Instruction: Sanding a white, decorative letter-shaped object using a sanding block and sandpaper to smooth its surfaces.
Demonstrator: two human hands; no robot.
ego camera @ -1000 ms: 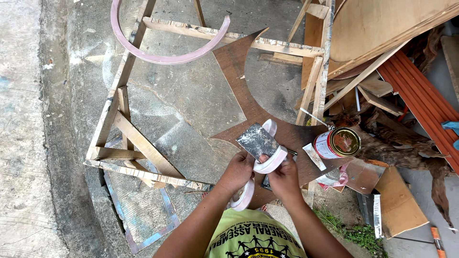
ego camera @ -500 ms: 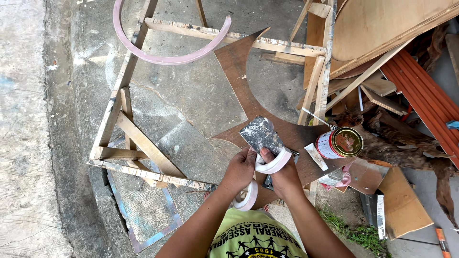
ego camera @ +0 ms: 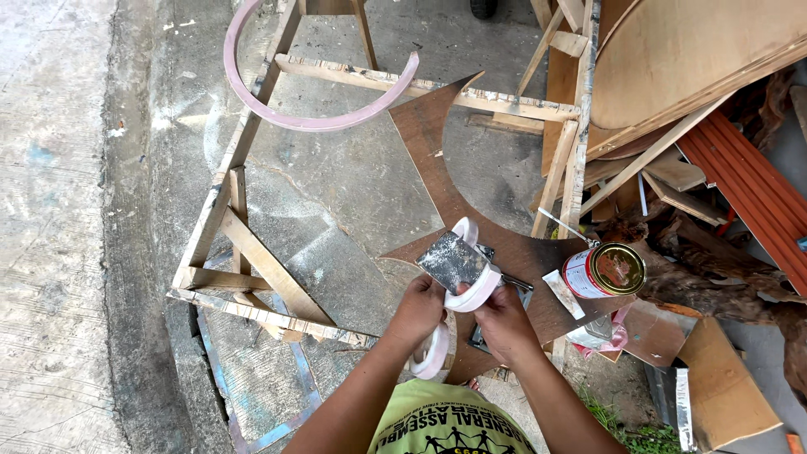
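Note:
My left hand [ego camera: 418,309] grips a curved pink-white piece [ego camera: 471,290] shaped like an S, whose lower end [ego camera: 433,357] hangs below the hand. My right hand [ego camera: 503,319] holds a flat metal scraper [ego camera: 454,261], its grey smeared blade lying against the upper curve of the piece. Both hands are over a brown plywood offcut [ego camera: 504,244] with a round cut-out. A tin can [ego camera: 607,271] with a gold lid stands to the right of my hands.
A large pink curved ring segment [ego camera: 307,118] rests on a rough wooden frame [ego camera: 244,252] over the concrete floor. Round plywood boards [ego camera: 698,59], wood slats and red-orange strips [ego camera: 756,193] pile up at the right. A cardboard piece [ego camera: 723,391] lies at the lower right.
The scraper blade has turned and slid along the curved piece; my hands stayed in nearly the same place.

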